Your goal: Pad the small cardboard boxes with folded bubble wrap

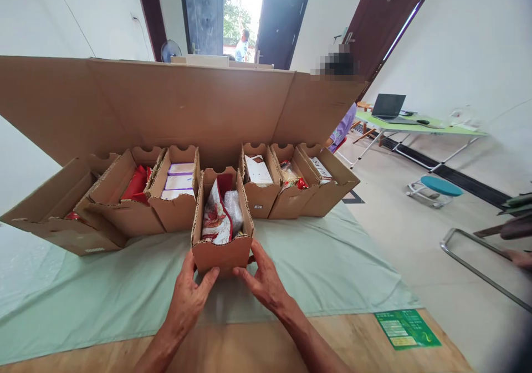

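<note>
Both my hands grip the near end of a narrow cardboard box (222, 259), one at each side. My left hand (189, 292) has its thumb on the front face and its fingers round the left side. My right hand (266, 281) mirrors it on the right side, fingertips partly hidden. Inside the box are a red and white printed bag (216, 218) and a clear bubble-wrapped item (233, 209). The box sticks out toward me from a row of similar cardboard boxes, with a gap behind it in the row.
Left in the row, one box holds red packets (135, 184) and another purple-edged white packs (179, 182). On the right, one holds a white carton (258, 170). A tall cardboard panel (195, 101) stands behind. A green cloth (316, 267) covers the wooden table (236, 348).
</note>
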{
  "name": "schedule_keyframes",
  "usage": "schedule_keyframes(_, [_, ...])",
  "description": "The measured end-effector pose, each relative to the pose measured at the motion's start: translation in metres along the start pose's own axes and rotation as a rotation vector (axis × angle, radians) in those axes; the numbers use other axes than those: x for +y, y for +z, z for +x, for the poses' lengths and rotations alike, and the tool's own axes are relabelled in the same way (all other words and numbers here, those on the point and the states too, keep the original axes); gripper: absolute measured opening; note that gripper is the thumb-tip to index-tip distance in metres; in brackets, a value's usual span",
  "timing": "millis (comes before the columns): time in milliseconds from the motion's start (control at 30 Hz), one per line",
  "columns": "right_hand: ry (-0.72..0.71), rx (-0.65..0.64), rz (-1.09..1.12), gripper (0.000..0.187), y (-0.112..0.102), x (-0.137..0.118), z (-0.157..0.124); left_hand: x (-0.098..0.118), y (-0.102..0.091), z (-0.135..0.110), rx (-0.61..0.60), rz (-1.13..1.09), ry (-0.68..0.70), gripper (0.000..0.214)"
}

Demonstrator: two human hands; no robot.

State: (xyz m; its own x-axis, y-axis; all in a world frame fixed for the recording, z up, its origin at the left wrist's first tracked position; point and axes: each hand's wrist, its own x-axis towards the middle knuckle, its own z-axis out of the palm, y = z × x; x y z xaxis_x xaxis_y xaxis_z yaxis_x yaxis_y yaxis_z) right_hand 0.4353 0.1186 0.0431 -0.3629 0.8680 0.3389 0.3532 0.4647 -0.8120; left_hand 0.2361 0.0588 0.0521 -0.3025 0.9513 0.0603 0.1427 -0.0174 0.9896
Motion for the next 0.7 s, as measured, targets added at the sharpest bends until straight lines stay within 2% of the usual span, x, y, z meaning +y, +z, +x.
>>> schedule_keyframes(233, [-0.087, -0.007, -0.026, 0.074, 0.007, 0.008, 0.016, -0.018, 0.003, 0.007, 0.106, 0.032, -0.051, 0.048])
schedule_keyframes(333, [-0.063, 0.019, -0.089, 0.07, 0.009, 0.011, 0.035, -0.012, 0.009, 0.028, 0.128, 0.076, 0.002, 0.046])
schedule_keyframes(433, [-0.042, 0.102, -0.264, 0.054, 0.007, 0.014, 0.055, -0.006, 0.016, 0.058, 0.133, 0.134, 0.04, 0.05])
schedule_keyframes(533, [-0.06, 0.19, -0.364, 0.044, -0.008, 0.01, 0.068, -0.008, 0.017, 0.077, 0.126, 0.189, 0.027, 0.051])
schedule_keyframes(700, [0.01, 0.275, -0.449, 0.057, -0.049, -0.015, 0.1, -0.02, 0.014, 0.073, 0.167, 0.273, 0.035, 0.049])
